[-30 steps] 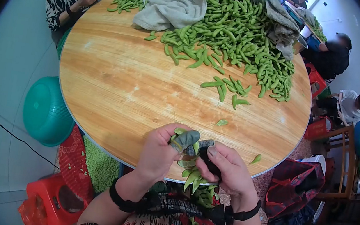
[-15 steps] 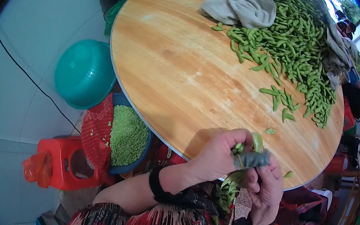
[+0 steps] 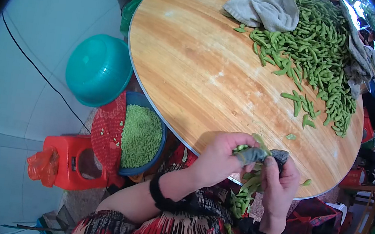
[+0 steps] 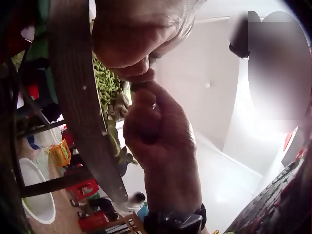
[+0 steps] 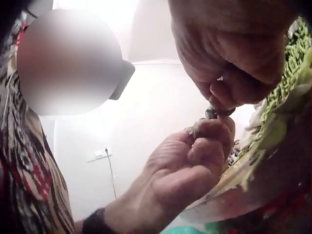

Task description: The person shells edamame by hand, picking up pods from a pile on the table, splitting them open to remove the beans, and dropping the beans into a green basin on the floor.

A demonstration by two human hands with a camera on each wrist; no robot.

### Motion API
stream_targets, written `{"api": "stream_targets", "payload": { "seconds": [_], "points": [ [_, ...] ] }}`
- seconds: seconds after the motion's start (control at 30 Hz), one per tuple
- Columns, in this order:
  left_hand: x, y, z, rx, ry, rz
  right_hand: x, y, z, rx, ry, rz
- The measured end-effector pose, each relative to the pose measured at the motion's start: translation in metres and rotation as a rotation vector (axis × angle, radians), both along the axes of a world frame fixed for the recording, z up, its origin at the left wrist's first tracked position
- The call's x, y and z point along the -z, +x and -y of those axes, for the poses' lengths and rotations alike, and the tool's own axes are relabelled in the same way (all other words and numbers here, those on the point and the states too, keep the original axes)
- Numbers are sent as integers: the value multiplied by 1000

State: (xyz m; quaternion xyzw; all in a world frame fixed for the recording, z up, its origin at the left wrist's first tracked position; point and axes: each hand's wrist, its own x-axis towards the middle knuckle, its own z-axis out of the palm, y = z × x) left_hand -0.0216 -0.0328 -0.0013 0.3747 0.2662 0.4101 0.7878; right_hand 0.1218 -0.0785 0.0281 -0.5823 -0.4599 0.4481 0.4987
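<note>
At the table's near edge my two hands meet over a green soybean pod (image 3: 260, 140). My left hand (image 3: 215, 161) grips the pod, with a few shelled beans (image 3: 241, 148) held in its curled fingers and a grey-green cover (image 3: 251, 156) on its thumb. My right hand (image 3: 280, 188) pinches the pod's near side between thumb and forefinger; a dark cover (image 3: 280, 155) wraps that forefinger. Split pods (image 3: 241, 202) hang in a bunch just below the hands. Both wrist views show the fingertips together, the pod mostly hidden behind them.
A large heap of pods (image 3: 320, 63) lies on the round wooden table (image 3: 192, 80) beside a grey cloth (image 3: 266, 6). At the left are a blue tub of shelled beans (image 3: 141, 137), a green basin (image 3: 99, 70) and a red stool (image 3: 61, 159). Other people sit farther off.
The head view has turned left, so the table and hands appear farther right and the bean tub shows more fully. My hands stay together at the table edge, the fingers shifting around the pod.
</note>
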Motion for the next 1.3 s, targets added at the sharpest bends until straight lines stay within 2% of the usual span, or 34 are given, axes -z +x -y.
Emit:
{"api": "stream_targets", "payload": {
  "seconds": [0.03, 0.1, 0.17, 0.2, 0.23, 0.3, 0.33, 0.37, 0.4, 0.43, 0.47, 0.5, 0.53, 0.57, 0.63, 0.7, 0.73, 0.77, 0.8, 0.83, 0.9, 1.0, 1.03, 1.1, 1.17, 1.23, 1.27, 1.3],
  "points": [
    [-6, -10, 1, 3, 5, 0, -2, -2, 1, -16, -32, -52],
    [-17, -37, 4, -94, 329, -470, -7, 0, 4, -36, -49, -37],
    [-2, -66, 9, -537, 107, -190, -11, 9, 7, -39, -96, -70],
    [6, -92, 6, -671, 192, 48, -12, 16, 8, -49, -82, -41],
    [16, -115, -2, -858, 315, -233, -14, 18, 9, -40, -79, -39],
    [48, -173, -15, -1004, 130, -317, -19, 21, 10, -136, -67, 10],
    [68, -196, -23, -997, 130, -314, -12, 29, 11, -176, -69, 110],
    [89, -216, -30, -863, -117, -457, -14, 32, 11, -170, -70, 112],
    [88, -216, -35, -715, -361, -593, -17, 35, 11, -299, -77, 229],
    [88, -214, -36, -708, -364, -592, -21, 36, 10, -429, -87, 344],
    [85, -212, -37, -819, -426, -633, -25, 33, 9, -370, -96, 257],
    [81, -208, -38, -927, -491, -676, -20, 51, 8, -327, -214, 389],
    [121, -240, -42, -973, -370, -654, -24, 54, -5, -257, -15, 436],
    [125, -251, -40, -965, -372, -651, -23, 75, -19, -203, -67, 447],
    [131, -259, -43, -1136, -234, -494, -19, 114, -60, -29, -107, 587],
    [120, -262, -47, -1160, -238, -252, 0, 152, -103, 89, -118, 746],
    [116, -262, -45, -1107, -189, -127, 9, 166, -117, 164, -128, 794],
    [110, -259, -45, -1059, -141, -2, 7, 163, -123, 109, -235, 847],
    [90, -242, -45, -1045, -103, -11, 29, 176, -133, 67, -78, 1054],
    [66, -219, -41, -1037, -65, -23, 13, 148, -124, -18, -97, 960],
    [35, -175, -32, -962, -10, 17, 11, 121, -111, -146, 11, 982],
    [3, -104, -12, -585, 115, -185, 8, 98, -90, -278, -6, 876],
    [-2, -82, -5, -460, 162, -261, 8, 96, -83, -287, 21, 824],
    [-9, -42, 1, -283, 435, -521, -11, 92, -69, -239, 36, 852],
    [-10, -22, 5, -74, 309, -413, -20, 88, -57, -200, 53, 879],
    [-9, -5, 5, -60, 291, -311, -20, 82, -46, -162, 79, 1075],
    [-8, 1, 4, -45, 276, -216, -22, 74, -43, -193, 31, 1107],
    [-6, 6, 3, -44, 277, -216, -14, 70, -45, -192, 30, 1107]
  ]
}}
